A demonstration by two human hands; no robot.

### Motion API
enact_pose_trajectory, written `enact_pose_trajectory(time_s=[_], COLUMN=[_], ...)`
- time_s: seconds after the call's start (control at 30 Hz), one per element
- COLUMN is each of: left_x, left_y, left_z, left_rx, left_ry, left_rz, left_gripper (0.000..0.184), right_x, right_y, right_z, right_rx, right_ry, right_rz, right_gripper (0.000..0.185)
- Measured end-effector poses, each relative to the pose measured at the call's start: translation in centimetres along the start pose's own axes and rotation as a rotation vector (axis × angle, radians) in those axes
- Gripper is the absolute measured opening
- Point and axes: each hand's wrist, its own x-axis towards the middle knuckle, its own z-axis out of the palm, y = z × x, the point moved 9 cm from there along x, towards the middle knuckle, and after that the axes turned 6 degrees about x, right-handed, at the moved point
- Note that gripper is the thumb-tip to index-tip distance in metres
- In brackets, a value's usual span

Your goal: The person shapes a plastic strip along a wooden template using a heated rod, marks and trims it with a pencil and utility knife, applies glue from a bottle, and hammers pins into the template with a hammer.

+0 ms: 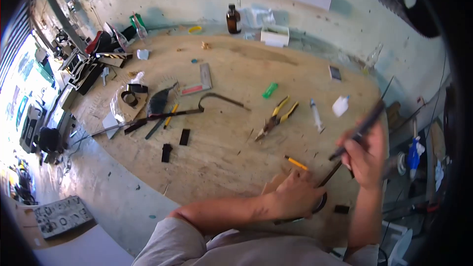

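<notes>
My right hand [363,156] is raised at the right side of the bench, closed around a dark, slim tool [365,127] with a thin end pointing up and away; motion blur hides its exact kind. Lower and to the left, my left hand [299,194] rests near the bench's front edge, fingers curled over a dark narrow strip [330,175] that sticks out to the upper right. A round black edge [321,203] shows beside that hand, mostly hidden. Just beyond its knuckles lies a short yellow-orange stick [297,163].
Yellow-handled pliers [277,118], a syringe [316,116], a white bottle [340,106] and a green piece [270,90] lie on the wooden bench [221,133]. Leftward are a long dark curved strip [177,113], a tape roll [129,98] and a try square [202,79]. A brown bottle [233,19] stands behind.
</notes>
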Motion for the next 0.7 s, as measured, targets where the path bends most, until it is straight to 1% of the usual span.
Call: enact_pose_trajectory(time_s=[0.07,0.13,0.2,0.23,0.3,0.33,0.37,0.47,0.5,0.6,0.67,0.7], left_x=[0.1,0.4,0.1,0.2,0.2,0.3,0.1,0.3,0.3,0.3,0.5,0.8], left_y=[-0.2,-0.3,-0.4,-0.2,-0.1,-0.2,-0.2,-0.2,-0.4,-0.2,-0.2,0.0], left_z=[0.4,0.9,0.5,0.3,0.2,-0.1,-0.3,-0.2,-0.4,-0.2,-0.4,-0.5], left_rx=[-0.029,-0.032,0.001,0.016,-0.008,-0.018,0.000,-0.019,-0.024,-0.043,-0.036,-0.048], left_ry=[0.031,0.039,0.039,0.041,0.064,0.083,0.102,0.061,0.060,0.043,0.039,0.019], left_rz=[0.015,0.020,-0.012,-0.012,0.014,0.019,0.024,0.020,0.011,0.004,0.015,0.014], left_gripper=[0.083,0.082,0.081,0.081,0.080,0.080,0.080,0.079,0.078,0.077,0.078,0.079], right_x=[-4.5,-8.4,-11.0,-11.8,-14.0,-14.8,-15.4,-17.8,-18.4,-20.9,-19.6,-19.1], right_y=[-0.7,-0.1,0.5,0.8,1.9,2.3,2.5,4.6,4.9,7.3,6.6,6.4], right_z=[-3.1,-6.2,-8.9,-9.7,-11.6,-12.5,-12.6,-13.9,-14.2,-15.6,-14.2,-13.4], right_rx=[-0.113,-0.126,-0.130,-0.124,-0.153,-0.167,-0.171,-0.128,-0.164,-0.062,-0.078,-0.028], right_ry=[0.093,0.086,0.160,0.163,0.242,0.273,0.334,0.437,0.442,0.531,0.412,0.396], right_rz=[-0.046,-0.150,-0.079,-0.086,-0.040,-0.023,-0.012,0.070,0.099,0.248,0.149,0.160], right_gripper=[0.046,0.041,0.037,0.031,0.030,0.030,0.035,0.039,0.042,0.038,0.026,0.021])
